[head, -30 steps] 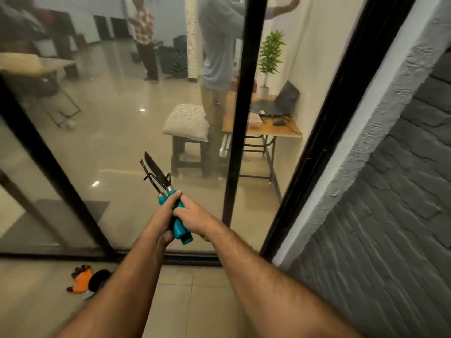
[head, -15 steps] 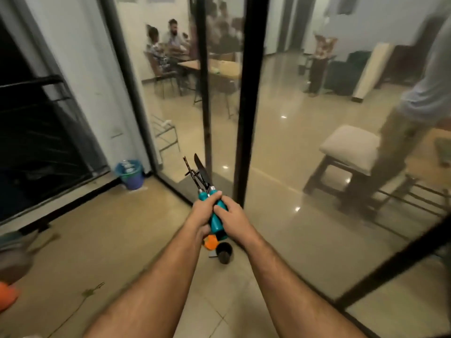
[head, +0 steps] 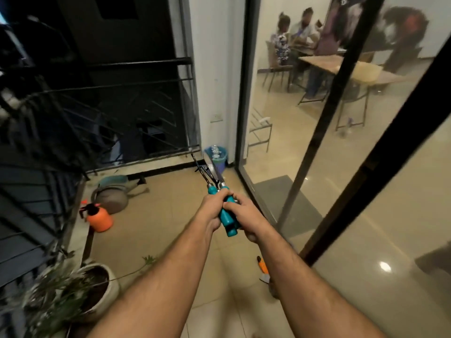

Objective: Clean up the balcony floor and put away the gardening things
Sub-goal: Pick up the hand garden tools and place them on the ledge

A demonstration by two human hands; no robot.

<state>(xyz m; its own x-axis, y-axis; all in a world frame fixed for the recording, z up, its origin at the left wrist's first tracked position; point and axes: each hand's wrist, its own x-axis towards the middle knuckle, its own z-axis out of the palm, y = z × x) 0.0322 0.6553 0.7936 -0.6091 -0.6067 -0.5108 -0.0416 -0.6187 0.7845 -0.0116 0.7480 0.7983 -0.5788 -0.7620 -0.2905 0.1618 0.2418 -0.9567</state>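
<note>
Both hands hold a bundle of teal-handled garden tools (head: 225,217) in front of me, metal ends (head: 211,170) pointing up and away. My left hand (head: 214,207) grips the handles from the left; my right hand (head: 246,214) grips them from the right. An orange spray bottle (head: 100,218) stands on the beige balcony floor (head: 166,211) to the left. An orange-handled tool (head: 263,268) lies on the floor by the glass door, partly hidden by my right forearm.
A grey pan and a teal pot (head: 113,191) lie near the railing (head: 109,93). A blue bucket (head: 217,156) stands in the far corner. A white potted plant (head: 97,289) sits bottom left. Glass sliding doors (head: 329,142) run along the right, with people seated inside.
The view has swung left from the glass door and brick wall to the balcony's far end. Both hands keep the same hold on the teal-handled tools.
</note>
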